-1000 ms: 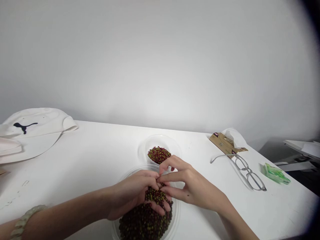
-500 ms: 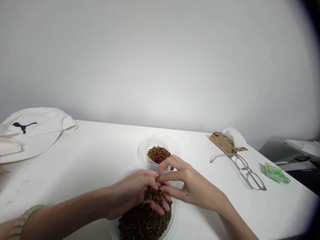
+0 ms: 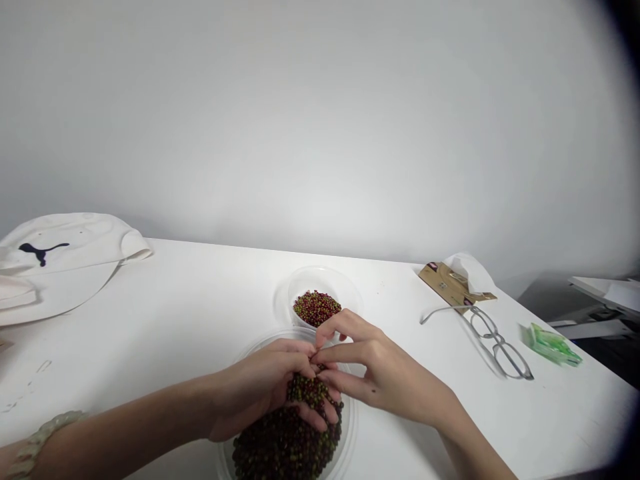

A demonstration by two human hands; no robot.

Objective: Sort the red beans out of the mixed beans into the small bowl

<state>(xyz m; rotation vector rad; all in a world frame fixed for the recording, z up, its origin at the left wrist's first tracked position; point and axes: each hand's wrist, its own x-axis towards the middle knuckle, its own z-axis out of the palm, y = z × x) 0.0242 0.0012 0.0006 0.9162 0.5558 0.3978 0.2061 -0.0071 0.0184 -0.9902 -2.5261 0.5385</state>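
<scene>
My left hand [image 3: 270,377] is cupped, palm up, around a small heap of mixed red and green beans [image 3: 306,390]. Beneath it is a round clear plastic container [image 3: 350,433] with many more of these beans [image 3: 285,447]. My right hand [image 3: 367,360] reaches over from the right, its thumb and fingertips drawn together at the left palm. Whether a bean sits between those fingertips is too small to see. Just behind the hands, a smaller white bowl [image 3: 327,277] holds a shallow pile of red and green beans [image 3: 317,308].
A white cap [image 3: 75,243] with a black logo lies at the left. On the right are glasses [image 3: 493,333], a brown tissue pack [image 3: 447,283] and a green wrapper [image 3: 553,345]. The white table [image 3: 185,313] meets a wall at the back.
Both hands keep almost the same pose over the container. The view has shifted very slightly, so the cap sits a little further left.
</scene>
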